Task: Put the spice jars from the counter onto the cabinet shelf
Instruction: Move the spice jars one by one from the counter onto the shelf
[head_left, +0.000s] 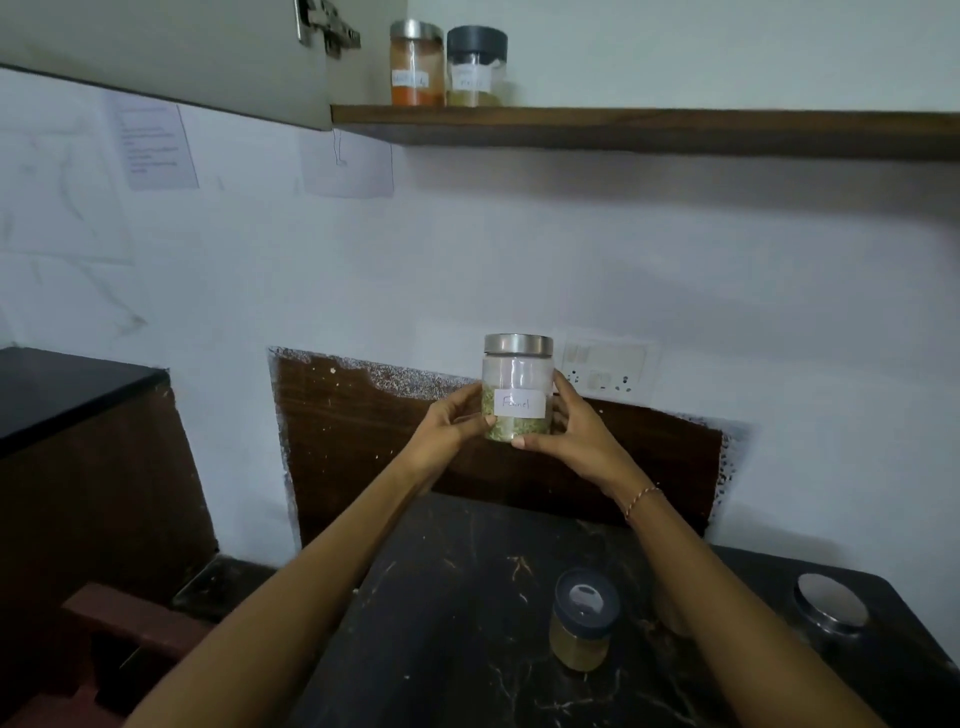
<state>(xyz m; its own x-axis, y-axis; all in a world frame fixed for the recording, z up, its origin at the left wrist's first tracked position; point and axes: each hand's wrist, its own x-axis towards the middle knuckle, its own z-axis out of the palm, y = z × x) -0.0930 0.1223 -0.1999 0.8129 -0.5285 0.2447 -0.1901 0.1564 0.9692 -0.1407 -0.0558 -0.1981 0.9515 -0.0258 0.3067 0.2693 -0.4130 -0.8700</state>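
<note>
A clear fennel jar (517, 387) with a steel lid and a white label is held up in the air in front of the wall, above the black counter (467, 623). My left hand (453, 415) grips its left side and my right hand (563, 426) grips its right side and base. On the wooden cabinet shelf (649, 130) above stand an orange spice jar (417, 65) with a steel lid and a jar with a dark lid (476, 67). A dark-lidded jar of yellowish spice (583, 621) and a steel-lidded jar (831, 608) stand on the counter.
An open cabinet door (182, 52) with a hinge hangs at the upper left. Papers (153, 145) are stuck on the white wall. A switch plate (608, 366) sits behind the held jar. A second black counter (62, 389) lies at the left.
</note>
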